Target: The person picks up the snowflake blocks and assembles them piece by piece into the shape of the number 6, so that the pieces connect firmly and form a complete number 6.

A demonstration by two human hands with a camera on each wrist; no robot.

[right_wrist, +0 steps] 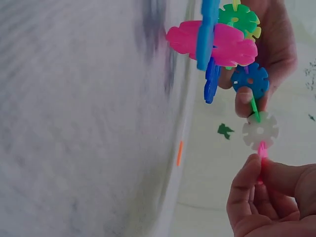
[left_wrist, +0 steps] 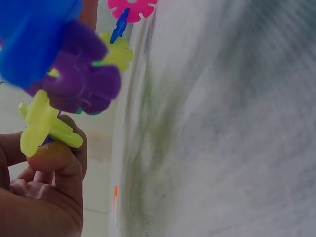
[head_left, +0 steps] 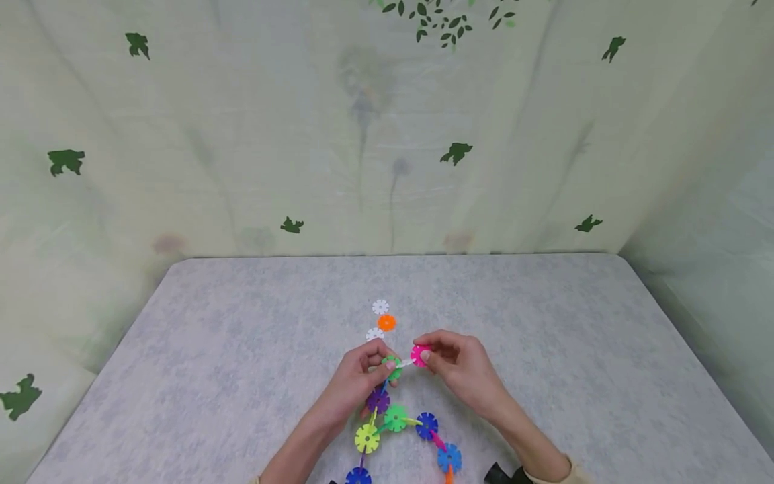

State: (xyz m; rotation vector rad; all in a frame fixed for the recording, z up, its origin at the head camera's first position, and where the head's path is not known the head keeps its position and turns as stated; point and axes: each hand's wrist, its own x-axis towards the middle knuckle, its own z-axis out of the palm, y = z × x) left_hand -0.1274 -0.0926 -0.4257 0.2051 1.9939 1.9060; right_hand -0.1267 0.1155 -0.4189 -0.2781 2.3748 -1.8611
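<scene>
Notched plastic snowflake discs are slotted edge to edge into a chain. My left hand [head_left: 366, 366] pinches a green disc [head_left: 392, 368] between thumb and fingers. A pink disc [head_left: 418, 355] is pinched by my right hand [head_left: 464, 368]. Between the two, a white disc [right_wrist: 260, 131] joins the pink and green ones; it looks edge-on in the head view. Below the left hand, the chain runs through a purple disc [head_left: 378, 401] to a yellow disc [head_left: 367, 438]. In the left wrist view, the purple disc [left_wrist: 81, 74] partly blocks the left hand [left_wrist: 54, 182].
Another branch of the chain passes a light green disc [head_left: 396, 417], a dark blue disc [head_left: 426, 425] and a light blue disc [head_left: 449, 458] toward the front edge. Beyond the hands, an orange disc [head_left: 387, 323] and white discs [head_left: 380, 306] lie on the grey table [head_left: 242, 336].
</scene>
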